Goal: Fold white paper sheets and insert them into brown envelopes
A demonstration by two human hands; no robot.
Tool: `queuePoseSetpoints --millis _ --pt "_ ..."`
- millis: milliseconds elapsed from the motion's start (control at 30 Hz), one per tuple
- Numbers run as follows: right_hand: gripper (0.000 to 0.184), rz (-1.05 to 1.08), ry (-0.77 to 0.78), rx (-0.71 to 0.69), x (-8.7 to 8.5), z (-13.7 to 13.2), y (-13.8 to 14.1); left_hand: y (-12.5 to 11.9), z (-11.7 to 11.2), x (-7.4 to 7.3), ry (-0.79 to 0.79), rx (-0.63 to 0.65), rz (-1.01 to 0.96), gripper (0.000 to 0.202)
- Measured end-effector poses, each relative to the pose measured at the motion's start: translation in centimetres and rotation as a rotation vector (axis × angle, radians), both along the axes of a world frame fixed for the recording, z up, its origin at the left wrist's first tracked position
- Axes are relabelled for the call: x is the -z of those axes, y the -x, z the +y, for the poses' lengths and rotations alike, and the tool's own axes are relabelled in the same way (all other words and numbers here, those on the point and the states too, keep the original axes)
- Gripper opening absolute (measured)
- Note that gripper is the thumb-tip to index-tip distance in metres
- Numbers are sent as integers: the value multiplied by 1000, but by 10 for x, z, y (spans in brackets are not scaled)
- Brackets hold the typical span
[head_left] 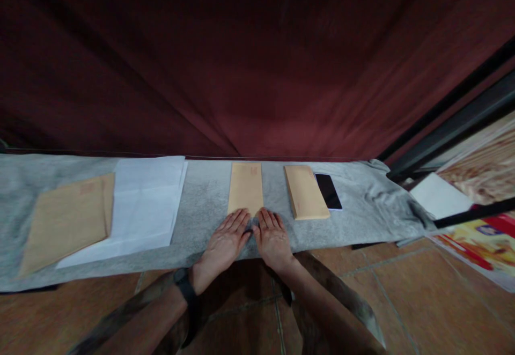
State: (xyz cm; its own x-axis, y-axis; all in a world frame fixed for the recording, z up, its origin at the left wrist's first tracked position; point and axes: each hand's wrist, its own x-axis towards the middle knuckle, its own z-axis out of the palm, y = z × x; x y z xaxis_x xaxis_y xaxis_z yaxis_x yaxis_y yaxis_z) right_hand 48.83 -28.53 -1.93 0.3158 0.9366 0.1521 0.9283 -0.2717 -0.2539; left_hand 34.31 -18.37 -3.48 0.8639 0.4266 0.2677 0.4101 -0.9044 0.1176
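Observation:
My left hand (226, 239) and my right hand (272, 237) lie flat side by side on the grey cloth (201, 205), fingers stretched out and together. Their fingertips rest on the near end of a narrow tan envelope (245, 186) that lies lengthwise in front of me. Neither hand grips anything. A dark band circles my left wrist. To the right of that envelope lies a stack of similar tan envelopes (306, 191).
A dark phone (328, 190) lies right of the stack. White sheets (147, 205) and a large brown envelope (68, 218) lie at the left. A dark red curtain (257, 60) hangs behind. Tiled floor (402, 301) runs below; black bars (454, 124) and printed paper stand at right.

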Motion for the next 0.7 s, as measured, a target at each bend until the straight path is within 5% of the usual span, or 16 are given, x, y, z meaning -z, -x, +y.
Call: queuePoseSetpoints --millis 700 --pt "53 -5 -50 -114 9 7 8 6 2 9 -19 -88 11 55"
